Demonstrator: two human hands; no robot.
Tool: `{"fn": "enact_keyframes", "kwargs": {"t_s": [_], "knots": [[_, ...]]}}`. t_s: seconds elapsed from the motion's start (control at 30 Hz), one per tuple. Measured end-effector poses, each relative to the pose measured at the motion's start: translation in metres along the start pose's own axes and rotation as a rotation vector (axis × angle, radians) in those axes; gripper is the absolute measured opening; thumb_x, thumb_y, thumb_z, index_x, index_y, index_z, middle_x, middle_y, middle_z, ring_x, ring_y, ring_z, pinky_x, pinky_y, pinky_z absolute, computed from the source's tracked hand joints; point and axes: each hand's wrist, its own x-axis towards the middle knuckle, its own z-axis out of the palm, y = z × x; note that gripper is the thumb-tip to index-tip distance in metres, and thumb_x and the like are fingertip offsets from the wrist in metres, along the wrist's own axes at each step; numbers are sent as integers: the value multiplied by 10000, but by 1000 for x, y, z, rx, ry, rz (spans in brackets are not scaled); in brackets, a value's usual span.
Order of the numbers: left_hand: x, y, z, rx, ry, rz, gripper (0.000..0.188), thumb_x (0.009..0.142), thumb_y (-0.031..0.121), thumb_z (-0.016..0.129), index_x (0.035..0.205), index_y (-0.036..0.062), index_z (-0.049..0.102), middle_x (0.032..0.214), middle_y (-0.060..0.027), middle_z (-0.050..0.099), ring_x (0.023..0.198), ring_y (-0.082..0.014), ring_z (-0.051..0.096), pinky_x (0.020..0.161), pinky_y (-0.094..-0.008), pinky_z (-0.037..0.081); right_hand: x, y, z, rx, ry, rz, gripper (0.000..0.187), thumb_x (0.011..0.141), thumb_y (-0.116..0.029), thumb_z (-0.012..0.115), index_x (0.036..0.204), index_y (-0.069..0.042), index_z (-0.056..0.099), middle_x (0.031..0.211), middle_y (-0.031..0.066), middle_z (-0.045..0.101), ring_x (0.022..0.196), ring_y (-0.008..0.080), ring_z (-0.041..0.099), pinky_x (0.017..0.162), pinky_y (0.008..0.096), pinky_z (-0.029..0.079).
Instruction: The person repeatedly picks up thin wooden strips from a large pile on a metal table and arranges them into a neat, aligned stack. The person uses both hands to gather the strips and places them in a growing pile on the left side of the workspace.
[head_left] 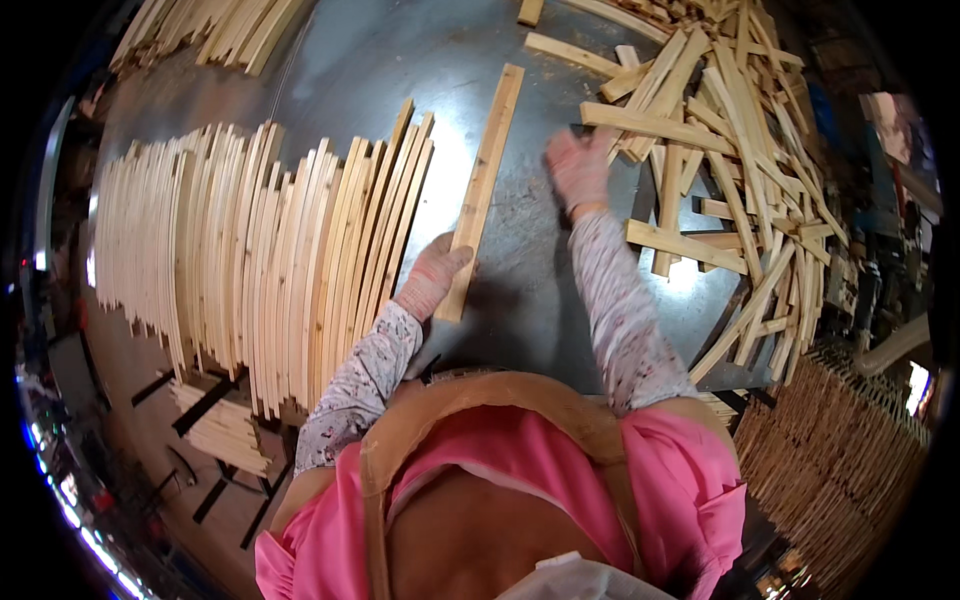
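The left hand, gloved, pinches a wooden strip near its lower end, the thumb across the upper face and the other fingers mostly hidden at the far side. That strip lies at the centre of the frame, pointing toward the top, between the close row of strips at left and the loose heap at upper right. Holding it by the near end probably suits the short reach from the body and leaves most of its face uncovered. Its slant roughly follows the last strips of the row, so it seems held to suit that line.

The row's strips stand side by side, likely so that each props its neighbour; toward the right end small gaps show. The heap lies crisscrossed, which leaves several ends jutting over the grey tabletop, within easy reach.

The right hand, also gloved, is at one such end, that of a pale strip. Blur hides its fingertips, so I cannot tell whether they grip the wood or merely sit beside it.
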Motion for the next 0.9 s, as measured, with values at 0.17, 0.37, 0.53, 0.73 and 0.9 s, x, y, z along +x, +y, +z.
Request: {"fn": "enact_keyframes", "kwargs": {"t_s": [0.17,0.37,0.53,0.73,0.9], "knots": [[-14,-30,-16,-81,-5,39,383,1031,171,684,1351,-13,585,1044,-72,718,896,-169,690,857,-323,582,73,-53,11,-60,163,-175,349,1041,-435,723,1154,-119,626,975,69,673,853,238,679,718,400,574],[-12,-49,4,19,104,71,638,976,37,598,1584,-43,421,1104,-106,673,893,-185,685,824,-312,591,-36,11,-53,-529,90,-167,281,1089,-322,678,1053,-44,693,947,73,694,889,228,695,797,406,591],[-7,-45,39,28,44,57,674,1004,52,625,1628,-8,376,1140,-109,690,909,-175,677,826,-298,584,-182,85,-139,-1384,-136,-267,316,1003,-260,711,1198,-11,712,972,153,767,848,285,759,715,400,592],[-9,-41,60,162,-123,71,618,1016,182,659,1555,-40,455,1062,-136,696,864,-228,698,796,-347,591,-238,69,-128,-2084,-734,-425,334,1010,-208,654,1325,-103,686,1195,181,754,1027,338,745,842,420,612],[-9,-37,33,-358,-190,-235,511,1021,292,690,1395,-31,558,1176,-227,725,948,-336,741,877,-476,651,-188,-111,-134,-1939,-279,-1191,537,825,-75,661,1360,-100,698,1180,160,755,1131,387,693,1013,491,562]]}}
